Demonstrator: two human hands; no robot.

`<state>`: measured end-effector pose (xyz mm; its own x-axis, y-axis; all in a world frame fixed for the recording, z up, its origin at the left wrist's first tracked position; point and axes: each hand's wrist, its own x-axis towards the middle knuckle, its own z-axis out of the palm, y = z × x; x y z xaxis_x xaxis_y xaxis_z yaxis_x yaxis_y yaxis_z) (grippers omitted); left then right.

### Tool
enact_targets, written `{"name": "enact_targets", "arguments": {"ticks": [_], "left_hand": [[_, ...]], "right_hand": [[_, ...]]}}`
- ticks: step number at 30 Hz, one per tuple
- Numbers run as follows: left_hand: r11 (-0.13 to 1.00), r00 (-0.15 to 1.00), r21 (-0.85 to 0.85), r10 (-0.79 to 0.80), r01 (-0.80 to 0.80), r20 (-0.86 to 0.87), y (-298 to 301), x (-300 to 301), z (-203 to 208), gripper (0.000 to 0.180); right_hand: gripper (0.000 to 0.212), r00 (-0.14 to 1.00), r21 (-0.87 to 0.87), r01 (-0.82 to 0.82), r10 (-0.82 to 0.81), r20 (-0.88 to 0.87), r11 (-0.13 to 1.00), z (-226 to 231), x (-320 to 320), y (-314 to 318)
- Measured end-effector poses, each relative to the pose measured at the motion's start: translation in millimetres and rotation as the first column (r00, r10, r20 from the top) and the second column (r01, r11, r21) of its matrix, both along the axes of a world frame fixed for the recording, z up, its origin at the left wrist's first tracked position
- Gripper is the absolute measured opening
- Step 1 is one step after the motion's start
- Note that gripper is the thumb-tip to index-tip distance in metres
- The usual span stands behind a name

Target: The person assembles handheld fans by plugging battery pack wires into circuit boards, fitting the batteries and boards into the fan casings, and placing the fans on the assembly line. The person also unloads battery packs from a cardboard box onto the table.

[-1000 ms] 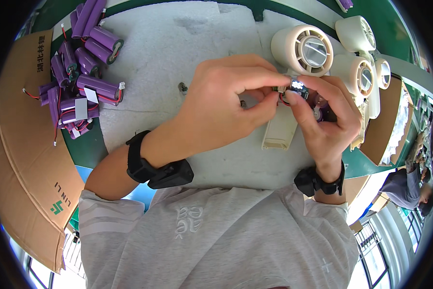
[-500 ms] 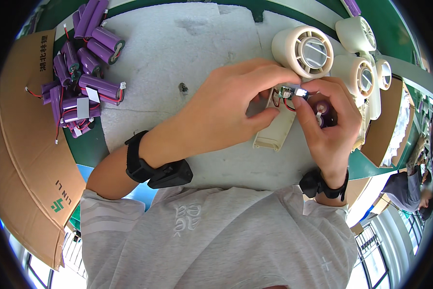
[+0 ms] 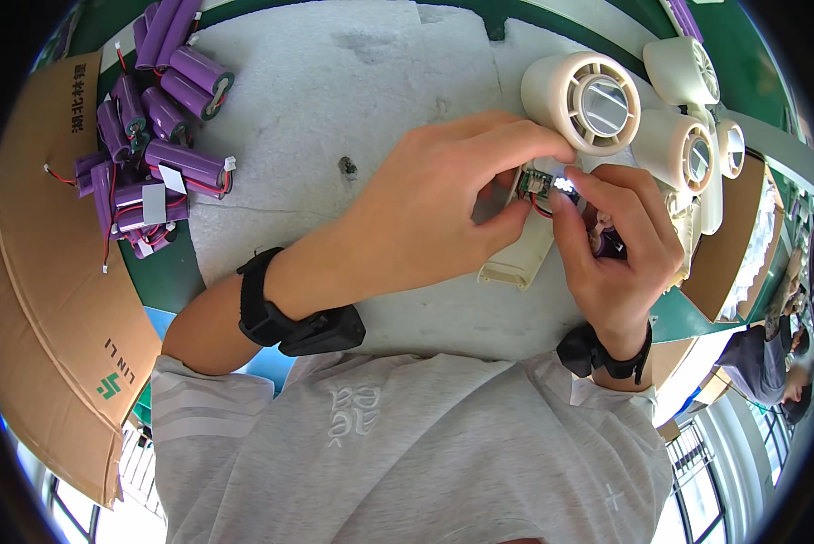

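A small green circuit board (image 3: 536, 182) with a bright white spot at its right end sits by the cream handheld fan (image 3: 561, 104), whose open handle shell (image 3: 518, 260) extends toward me. My left hand (image 3: 461, 190) curls round the fan at the board, thumb and forefinger on either side. The thumb and forefinger of my right hand (image 3: 620, 227) pinch the board's bright end. Under the right hand's curled fingers lies a purple battery (image 3: 609, 243), partly hidden. Red and black wires (image 3: 542, 208) run beneath the board.
Purple batteries with wired plugs (image 3: 185, 163) are piled at the left, beside a cardboard flap (image 3: 44, 254). More cream fans (image 3: 674, 150) stand at the right, near an open carton (image 3: 729, 245). A white foam sheet (image 3: 334, 109) covers the green table. Another person (image 3: 760, 363) is at far right.
The fan and both hands have shifted slightly right. My right fingers have turned a little, and the battery under them shows lower down. The board's white end looks brighter.
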<state>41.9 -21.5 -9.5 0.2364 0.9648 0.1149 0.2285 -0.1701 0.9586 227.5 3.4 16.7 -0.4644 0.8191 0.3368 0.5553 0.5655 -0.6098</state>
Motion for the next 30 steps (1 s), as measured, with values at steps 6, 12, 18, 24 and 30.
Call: {"name": "enact_targets", "arguments": {"ticks": [6, 12, 18, 24, 30], "left_hand": [[0.999, 0.999, -0.003, -0.033, 0.033, 0.008, 2, -6, 2, 0.042], [0.996, 0.997, 0.048, -0.077, 0.078, -0.021, 3, -9, 0, 0.033], [0.972, 0.973, 0.173, -0.128, 0.161, -0.19, 8, -14, 3, 0.03], [0.977, 0.985, 0.164, -0.119, 0.139, -0.128, 10, -18, 3, 0.036], [0.996, 0.999, 0.086, -0.009, 0.012, -0.04, 17, -33, 6, 0.04]], "right_hand": [[0.024, 0.998, 0.053, -0.009, 0.006, 0.058, 0.999, 2, -3, -3], [0.024, 0.998, -0.078, 0.065, -0.064, 0.016, 0.995, 5, -6, -8], [0.021, 0.994, -0.328, 0.105, -0.1, 0.033, 0.939, 6, 1, -4], [0.041, 0.997, -0.695, -0.064, 0.082, -0.007, 0.716, 22, 10, 5], [0.066, 0.967, -0.715, -0.237, 0.086, -0.241, 0.658, 23, 11, 0]]}}
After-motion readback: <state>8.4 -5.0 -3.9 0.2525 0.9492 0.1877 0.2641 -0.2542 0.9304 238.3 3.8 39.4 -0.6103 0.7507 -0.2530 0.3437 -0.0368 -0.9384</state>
